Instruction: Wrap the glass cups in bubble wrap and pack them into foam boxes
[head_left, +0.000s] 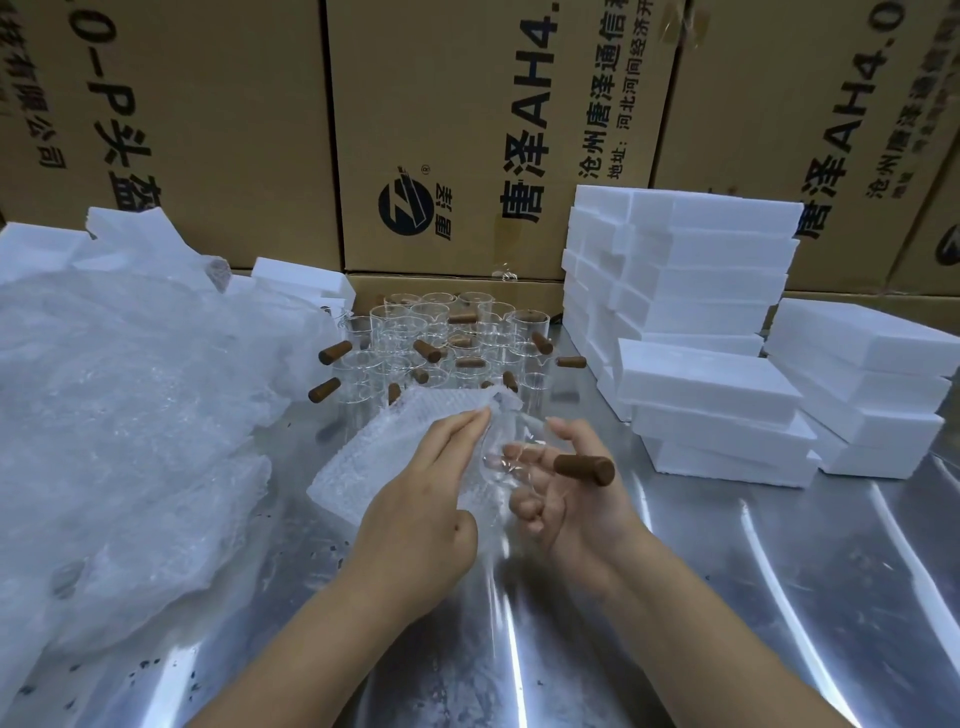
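One glass cup (498, 453) with a brown wooden handle (584, 469) is held above the shiny metal table (675, 597), just in front of the cluster of bare cups (441, 343). The right hand (566, 499) lies palm up under it, fingers loosely curled round the glass, the handle jutting out past the thumb side. The left hand (415, 499) holds one bubble wrap sheet (389, 441) against the cup's other side, its fingers nearly straight along the sheet and the thumb bent in against the wrap.

The cluster stands upright at the middle back of the table, roughly twenty cups; they overlap too much for an exact count. Each has the same brown handle, pointing various ways.

Left of the cluster lies one big crumpled pile of bubble wrap (130, 389), and at least two foam boxes (301, 280) show behind that pile. Right of the cluster are three stacks of closed white foam boxes: a tall back stack (685, 270) several layers high, a front stack (717, 415) of three, and a far stack (862, 384) of at least three, near the table's edge.

Behind the cluster rise at least three large cardboard cartons (467, 130) printed with dark lettering
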